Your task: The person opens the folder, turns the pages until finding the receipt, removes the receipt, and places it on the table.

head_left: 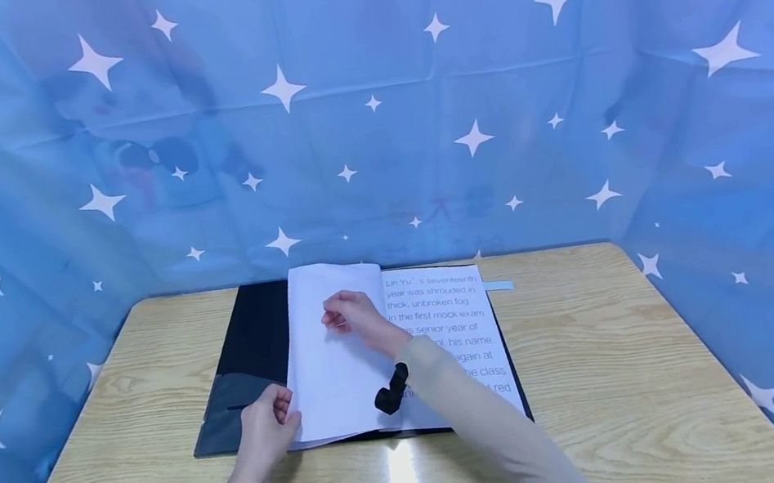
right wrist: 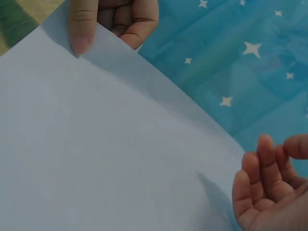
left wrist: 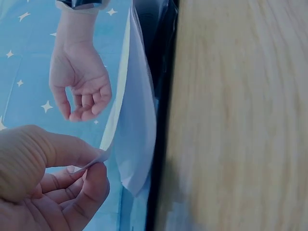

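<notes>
A clipped booklet lies open, with a blank white page (head_left: 334, 373) on its left side and a page of large printed text (head_left: 458, 322) on its right. My left hand (head_left: 269, 423) pinches the blank page's lower left edge between thumb and fingers; in the left wrist view that page (left wrist: 137, 120) stands lifted and bowed. Over the upper middle of the blank page hovers my right hand (head_left: 361, 321), its fingers loosely curled around nothing. The right wrist view shows this hand (right wrist: 274, 187) beside the page's edge, with the left thumb (right wrist: 83, 29) on top of the paper.
Beneath the pages, a black folder cover (head_left: 261, 325) extends to the left, with a dark translucent pocket (head_left: 222, 417) at its lower part. A light blue tab (head_left: 499, 286) sticks out at the right. Behind the wooden table (head_left: 621, 374) hangs a blue star-patterned curtain (head_left: 372, 136).
</notes>
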`<state>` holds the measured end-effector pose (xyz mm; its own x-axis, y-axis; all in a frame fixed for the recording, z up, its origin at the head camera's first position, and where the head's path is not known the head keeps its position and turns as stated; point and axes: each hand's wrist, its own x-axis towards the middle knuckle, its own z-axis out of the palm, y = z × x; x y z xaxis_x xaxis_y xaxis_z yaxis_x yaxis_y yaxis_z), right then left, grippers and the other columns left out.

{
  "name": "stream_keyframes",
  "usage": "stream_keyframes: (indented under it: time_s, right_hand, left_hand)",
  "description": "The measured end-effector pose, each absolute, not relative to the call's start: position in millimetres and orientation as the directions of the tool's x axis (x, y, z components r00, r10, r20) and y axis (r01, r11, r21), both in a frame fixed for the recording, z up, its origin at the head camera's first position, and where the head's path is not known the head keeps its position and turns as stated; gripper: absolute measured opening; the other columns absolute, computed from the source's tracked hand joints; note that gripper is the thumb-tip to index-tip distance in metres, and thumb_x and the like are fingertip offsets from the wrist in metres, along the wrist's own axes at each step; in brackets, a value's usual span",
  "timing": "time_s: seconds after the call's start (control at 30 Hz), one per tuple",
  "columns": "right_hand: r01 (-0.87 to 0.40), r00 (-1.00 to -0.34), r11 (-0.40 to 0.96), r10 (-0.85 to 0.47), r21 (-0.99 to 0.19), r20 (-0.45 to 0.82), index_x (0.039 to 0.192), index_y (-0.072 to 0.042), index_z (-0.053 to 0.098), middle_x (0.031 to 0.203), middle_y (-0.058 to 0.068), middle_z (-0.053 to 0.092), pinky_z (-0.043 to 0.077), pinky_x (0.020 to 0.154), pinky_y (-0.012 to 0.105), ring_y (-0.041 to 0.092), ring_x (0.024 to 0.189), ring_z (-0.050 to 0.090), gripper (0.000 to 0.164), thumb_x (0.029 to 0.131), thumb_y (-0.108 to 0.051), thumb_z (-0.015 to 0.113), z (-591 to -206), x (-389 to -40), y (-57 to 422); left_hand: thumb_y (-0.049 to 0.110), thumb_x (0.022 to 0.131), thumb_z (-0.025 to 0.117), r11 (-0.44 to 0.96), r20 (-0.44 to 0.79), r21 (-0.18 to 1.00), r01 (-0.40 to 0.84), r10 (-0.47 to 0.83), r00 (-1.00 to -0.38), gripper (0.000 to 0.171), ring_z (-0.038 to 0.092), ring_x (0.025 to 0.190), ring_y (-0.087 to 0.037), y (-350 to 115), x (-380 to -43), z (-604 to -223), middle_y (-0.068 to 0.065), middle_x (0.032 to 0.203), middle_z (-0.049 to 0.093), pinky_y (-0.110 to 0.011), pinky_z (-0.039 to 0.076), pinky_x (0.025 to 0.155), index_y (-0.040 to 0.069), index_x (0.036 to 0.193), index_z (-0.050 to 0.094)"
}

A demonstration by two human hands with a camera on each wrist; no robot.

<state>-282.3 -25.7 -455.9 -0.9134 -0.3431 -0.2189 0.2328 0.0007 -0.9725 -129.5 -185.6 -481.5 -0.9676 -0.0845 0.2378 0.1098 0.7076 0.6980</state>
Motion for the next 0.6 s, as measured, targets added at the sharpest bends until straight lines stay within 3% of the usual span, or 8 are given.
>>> stream_keyframes:
  time_s: [0.33, 0.6]
  right_hand:
    - [0.243, -0.918, -0.008, -0.325, -0.970, -0.228, 0.111, 0.008, 0.053, 0.075, 0.002, 0.058, 0.048, 0.075, 0.032, 0.013, 0.071, 0.057, 0.027, 0.095, -0.014, 0.051, -452.3, -292.0, -1.6]
    - [0.228, -0.930, 0.024, -0.292, -0.973, -0.225, 0.119, 0.011, 0.051, 0.075, 0.001, 0.060, 0.048, 0.072, 0.028, 0.011, 0.071, 0.058, 0.036, 0.094, -0.015, 0.051, -452.1, -297.2, 16.1]
  left_hand:
    - [-0.009, 0.068, 0.067, 0.724, 0.187, 0.686, 0.067, -0.087, -0.978, 0.018, 0.049, 0.062, -0.014, -187.5, -135.4, -492.0, -0.004, 0.067, 0.053, -0.025, 0.043, 0.056, -0.004, 0.081, 0.057]
    - [-0.008, 0.067, 0.066, 0.736, 0.152, 0.676, 0.039, -0.087, -0.985, 0.019, 0.047, 0.061, -0.014, -187.6, -137.9, -494.6, -0.003, 0.066, 0.051, -0.027, 0.042, 0.057, -0.004, 0.083, 0.056]
